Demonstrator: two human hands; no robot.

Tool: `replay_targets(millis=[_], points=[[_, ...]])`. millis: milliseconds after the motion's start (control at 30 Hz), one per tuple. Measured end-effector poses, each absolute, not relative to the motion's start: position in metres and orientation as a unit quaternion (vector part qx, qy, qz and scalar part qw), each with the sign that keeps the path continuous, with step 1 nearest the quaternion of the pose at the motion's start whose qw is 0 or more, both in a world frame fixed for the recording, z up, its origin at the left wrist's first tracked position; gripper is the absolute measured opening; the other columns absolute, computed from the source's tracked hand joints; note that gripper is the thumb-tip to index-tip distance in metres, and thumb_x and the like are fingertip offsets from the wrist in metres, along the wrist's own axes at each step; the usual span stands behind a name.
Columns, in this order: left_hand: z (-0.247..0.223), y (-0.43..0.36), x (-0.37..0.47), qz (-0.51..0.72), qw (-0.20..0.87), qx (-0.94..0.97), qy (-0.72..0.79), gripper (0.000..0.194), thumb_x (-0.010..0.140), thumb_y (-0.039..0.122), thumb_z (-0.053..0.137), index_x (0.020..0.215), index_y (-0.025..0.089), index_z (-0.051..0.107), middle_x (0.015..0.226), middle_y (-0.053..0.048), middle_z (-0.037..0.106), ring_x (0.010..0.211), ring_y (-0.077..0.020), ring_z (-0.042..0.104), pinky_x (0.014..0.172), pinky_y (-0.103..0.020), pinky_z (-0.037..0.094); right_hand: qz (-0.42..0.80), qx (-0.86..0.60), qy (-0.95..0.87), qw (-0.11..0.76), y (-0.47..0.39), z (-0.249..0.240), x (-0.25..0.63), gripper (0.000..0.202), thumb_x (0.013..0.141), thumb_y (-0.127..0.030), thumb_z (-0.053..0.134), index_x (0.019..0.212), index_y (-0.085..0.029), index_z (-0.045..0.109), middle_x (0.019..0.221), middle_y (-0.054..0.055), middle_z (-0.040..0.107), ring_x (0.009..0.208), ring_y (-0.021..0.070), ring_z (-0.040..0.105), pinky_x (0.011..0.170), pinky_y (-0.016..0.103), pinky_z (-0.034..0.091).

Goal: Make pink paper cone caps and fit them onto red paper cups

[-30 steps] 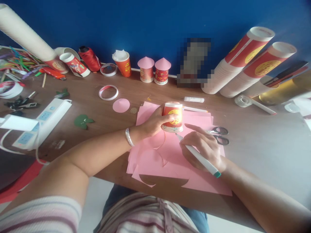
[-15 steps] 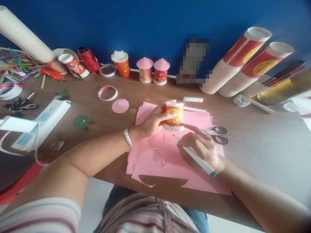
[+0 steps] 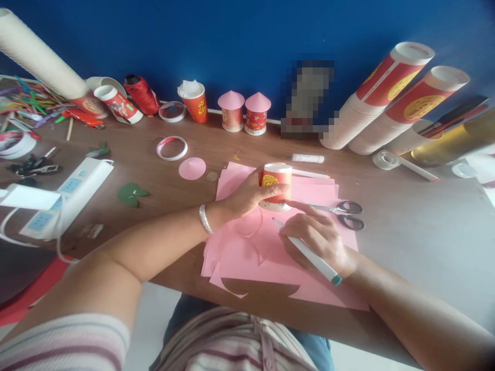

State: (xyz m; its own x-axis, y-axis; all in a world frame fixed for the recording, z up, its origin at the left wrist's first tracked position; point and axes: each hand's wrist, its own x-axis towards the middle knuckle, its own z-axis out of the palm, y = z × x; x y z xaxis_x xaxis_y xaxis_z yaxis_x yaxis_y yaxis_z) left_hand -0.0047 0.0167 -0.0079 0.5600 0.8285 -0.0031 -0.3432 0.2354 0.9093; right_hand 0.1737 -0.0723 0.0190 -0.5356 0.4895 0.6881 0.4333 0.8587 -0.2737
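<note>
My left hand (image 3: 247, 196) is wrapped round a red paper cup (image 3: 284, 181) with a gold emblem, its thumb across the front. The cup's pale lower band carries small green drawn marks. In my right hand (image 3: 315, 234) is a white marker (image 3: 315, 260) with a green end, its tip pointing up and left below the cup, apart from it. My right forefinger reaches to the cup's lower edge. Beneath both hands lie stacked pink paper sheets (image 3: 278, 268) with cut-out curves. Scissors (image 3: 350, 207) with dark handles rest on the sheets to the right.
Two cups with pink cone tops (image 3: 256, 121) stand by the blue wall. Tall stacks of paper cups (image 3: 371, 111) lean at the right. A pink paper disc (image 3: 192, 168), a tape ring (image 3: 171, 149) and a green paper piece (image 3: 131, 195) lie left, near a power strip (image 3: 67, 198).
The cup has turned in my left hand, so its gold emblem sits further left and the thumb lies further right. My right hand and the marker have shifted slightly left.
</note>
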Motion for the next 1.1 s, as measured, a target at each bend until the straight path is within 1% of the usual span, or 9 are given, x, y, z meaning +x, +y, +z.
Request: replay_targets(millis=[167,233,300,400,567,867,1000,1100], points=[[-0.005,0.016,-0.004,0.409,0.731,0.486,0.247,0.040,0.077,0.041,0.085,0.096,0.018,0.059,0.081,0.002,0.056,0.073,-0.0115,0.055,0.068,-0.025,0.046,0.016,-0.268,-0.867,0.421,-0.070,0.018,0.177,0.029,0.084,0.002,0.059,0.099,-0.023,0.058,0.074,-0.004,0.063,0.059,0.0123,0.060,0.091,0.045,0.067],[-0.004,0.016,-0.004,0.407,0.728,0.490,0.253,0.039,0.078,0.041,0.084,0.096,0.018,0.059,0.081,0.001,0.057,0.073,-0.0121,0.055,0.068,-0.026,0.046,0.004,-0.270,-0.861,0.431,-0.068,0.016,0.179,0.030,0.083,0.002,0.061,0.100,-0.022,0.057,0.074,-0.003,0.064,0.063,0.0145,0.063,0.082,0.041,0.067],[-0.004,0.016,-0.004,0.404,0.731,0.488,0.254,0.038,0.079,0.041,0.082,0.098,0.018,0.059,0.083,0.000,0.058,0.074,-0.0127,0.056,0.069,-0.026,0.047,-0.005,-0.280,-0.857,0.432,-0.067,0.014,0.180,0.030,0.083,0.002,0.063,0.100,-0.021,0.057,0.075,-0.001,0.065,0.068,0.0166,0.066,0.071,0.036,0.065],[-0.004,0.016,-0.005,0.406,0.735,0.480,0.252,0.039,0.078,0.040,0.083,0.100,0.017,0.059,0.084,0.000,0.058,0.075,-0.0129,0.056,0.069,-0.025,0.048,0.000,-0.295,-0.858,0.420,-0.067,0.012,0.182,0.028,0.084,0.002,0.064,0.099,-0.021,0.058,0.075,-0.001,0.065,0.066,0.0163,0.066,0.063,0.032,0.061],[-0.004,0.017,-0.006,0.397,0.742,0.483,0.243,0.036,0.080,0.040,0.081,0.096,0.016,0.059,0.082,-0.001,0.057,0.074,-0.0129,0.056,0.066,-0.025,0.048,0.014,-0.307,-0.856,0.417,-0.067,0.011,0.184,0.025,0.085,0.000,0.064,0.098,-0.020,0.060,0.076,0.000,0.065,0.060,0.0145,0.062,0.059,0.029,0.055],[-0.005,0.016,-0.006,0.400,0.738,0.486,0.244,0.034,0.081,0.038,0.080,0.095,0.017,0.057,0.084,-0.001,0.057,0.075,-0.0130,0.056,0.067,-0.025,0.049,0.023,-0.309,-0.859,0.407,-0.066,0.011,0.185,0.023,0.087,0.000,0.063,0.098,-0.020,0.058,0.075,-0.001,0.063,0.059,0.0133,0.059,0.054,0.027,0.050],[-0.005,0.016,-0.006,0.395,0.742,0.479,0.255,0.037,0.080,0.039,0.081,0.099,0.017,0.058,0.087,-0.002,0.059,0.078,-0.0143,0.058,0.067,-0.026,0.051,0.021,-0.311,-0.859,0.406,-0.066,0.010,0.185,0.022,0.088,-0.001,0.062,0.097,-0.021,0.057,0.075,-0.001,0.064,0.059,0.0131,0.059,0.056,0.027,0.050],[-0.005,0.016,-0.006,0.389,0.742,0.485,0.250,0.037,0.080,0.040,0.081,0.098,0.017,0.058,0.085,-0.002,0.058,0.076,-0.0142,0.058,0.067,-0.026,0.051,0.023,-0.315,-0.859,0.402,-0.066,0.009,0.185,0.022,0.089,-0.002,0.062,0.098,-0.021,0.056,0.076,-0.001,0.064,0.061,0.0130,0.059,0.057,0.027,0.051]])
